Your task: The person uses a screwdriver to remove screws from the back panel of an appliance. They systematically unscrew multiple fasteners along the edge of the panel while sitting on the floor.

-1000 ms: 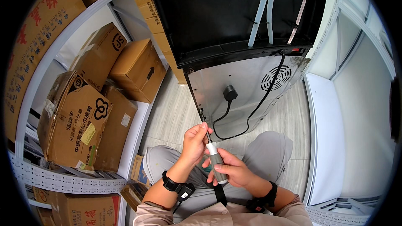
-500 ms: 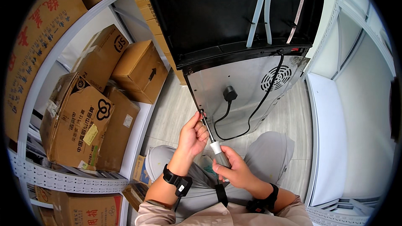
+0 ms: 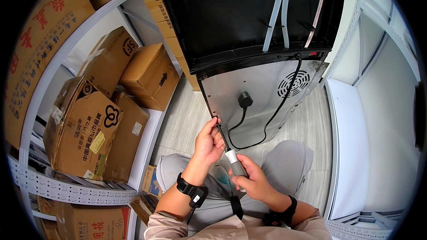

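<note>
Head view: screwdriver (image 3: 237, 167), grey handle with white collar, dark thin shaft, lies slanted at the metal panel's (image 3: 222, 91) lower left edge, tip up at that edge, handle below the panel. Right hand (image 3: 255, 181): fingers wrapped on the handle. Left hand (image 3: 207, 146): fingers half curled, bunched at the tip; can't tell if they grip it. Black cord (image 3: 267, 126) loops over the panel, right of the shaft. Floor (image 3: 180, 120) strips flank the panel, left to the box shelf (image 3: 151, 135), right to the white shelf (image 3: 349, 151).

Screwdriver (image 3: 236, 165) before appliance (image 3: 264, 69), boxes (image 3: 84, 129) on left shelf (image 3: 149, 144), rack (image 3: 349, 151) right
</note>
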Motion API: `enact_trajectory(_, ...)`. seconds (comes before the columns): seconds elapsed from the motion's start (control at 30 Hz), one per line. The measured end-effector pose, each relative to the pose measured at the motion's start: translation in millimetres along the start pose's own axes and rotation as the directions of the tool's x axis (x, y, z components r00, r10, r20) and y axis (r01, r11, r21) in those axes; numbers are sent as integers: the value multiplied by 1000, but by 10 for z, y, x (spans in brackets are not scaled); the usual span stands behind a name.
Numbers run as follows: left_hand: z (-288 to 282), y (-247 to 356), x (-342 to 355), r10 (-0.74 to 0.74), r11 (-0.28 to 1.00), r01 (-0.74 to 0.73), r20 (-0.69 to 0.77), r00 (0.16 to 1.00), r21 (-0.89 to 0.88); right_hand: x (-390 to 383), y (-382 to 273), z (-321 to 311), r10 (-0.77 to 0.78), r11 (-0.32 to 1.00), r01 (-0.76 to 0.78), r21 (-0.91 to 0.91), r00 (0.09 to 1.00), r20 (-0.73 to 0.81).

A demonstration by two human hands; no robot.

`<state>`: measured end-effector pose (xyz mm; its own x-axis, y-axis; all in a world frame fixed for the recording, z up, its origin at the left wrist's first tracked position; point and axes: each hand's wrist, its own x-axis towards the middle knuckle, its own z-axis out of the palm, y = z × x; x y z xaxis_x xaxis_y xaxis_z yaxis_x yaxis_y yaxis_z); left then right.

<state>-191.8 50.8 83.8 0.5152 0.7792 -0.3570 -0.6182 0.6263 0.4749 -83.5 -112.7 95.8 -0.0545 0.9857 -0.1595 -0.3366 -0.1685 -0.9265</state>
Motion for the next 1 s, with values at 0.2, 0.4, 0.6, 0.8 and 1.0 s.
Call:
enact_trajectory(0.2, -37, -33, -7, 144, 979, -137, -41, 989, 149, -69, -16, -18, 14, 1000, -14, -27, 1000, -1)
enact_trajectory(0.4, -143, -33, -60, 245, 935, -227, -33, 969, 273, -116, -20, -84, 73, 994, -70, -80, 997, 28)
enact_trajectory(0.6, -164, 39, -61, 389, 889, -357, -62, 919, 287, -198, -72, -94, 131, 988, -125, -89, 990, 60)
enact_trajectory(0.8, -258, 179, -69, 36, 993, -36, -1, 999, -116, -144, 55, -163, 77, 993, -77, -93, 997, -2)
enact_trajectory(1.0, -291, 32, -61, -113, 993, 116, 82, 990, -28, -61, 123, -124, 50, 995, -53, -81, 998, -29)
